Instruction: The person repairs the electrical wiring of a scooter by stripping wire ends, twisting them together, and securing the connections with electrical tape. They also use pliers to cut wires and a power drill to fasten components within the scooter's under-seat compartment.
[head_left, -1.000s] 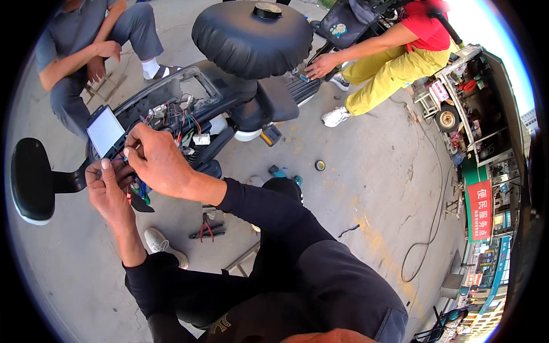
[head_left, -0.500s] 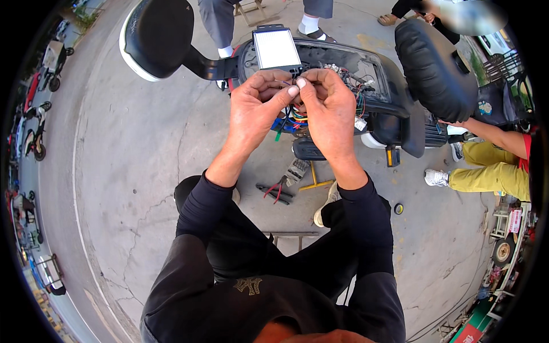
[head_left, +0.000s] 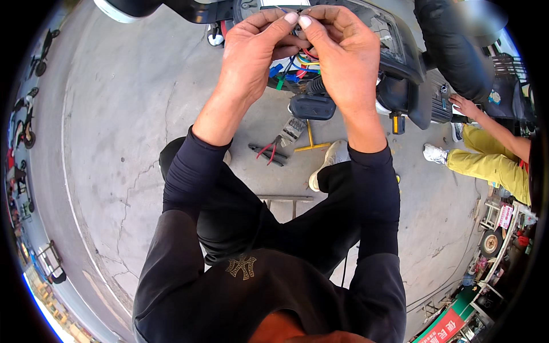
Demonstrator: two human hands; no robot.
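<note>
Close together at the top of the view, my left hand (head_left: 246, 57) and my right hand (head_left: 349, 63) both pinch with thumb and forefinger. A thin wire (head_left: 280, 9) shows at the fingertips, and both hands appear to grip it; the exact joint is hidden by the fingers. Just below the hands hangs a bundle of coloured wires (head_left: 306, 64), with blue connectors (head_left: 275, 70) and a green one (head_left: 280, 83). The wires come out of the opened body of a dark scooter (head_left: 392, 43), which lies beyond my hands.
On the concrete below lie red-handled pliers (head_left: 270, 152), a grey slotted holder (head_left: 293, 130) and a yellow T-handle wrench (head_left: 311, 146). A black footrest (head_left: 311, 107) juts toward me. At right, another person's hand (head_left: 466, 107) reaches toward the scooter beside a black padded seat (head_left: 452, 51).
The view has tipped downward, so my hands and the scooter sit higher in it. Both hands keep their pinch. The other person's hand at right has moved off the black seat.
</note>
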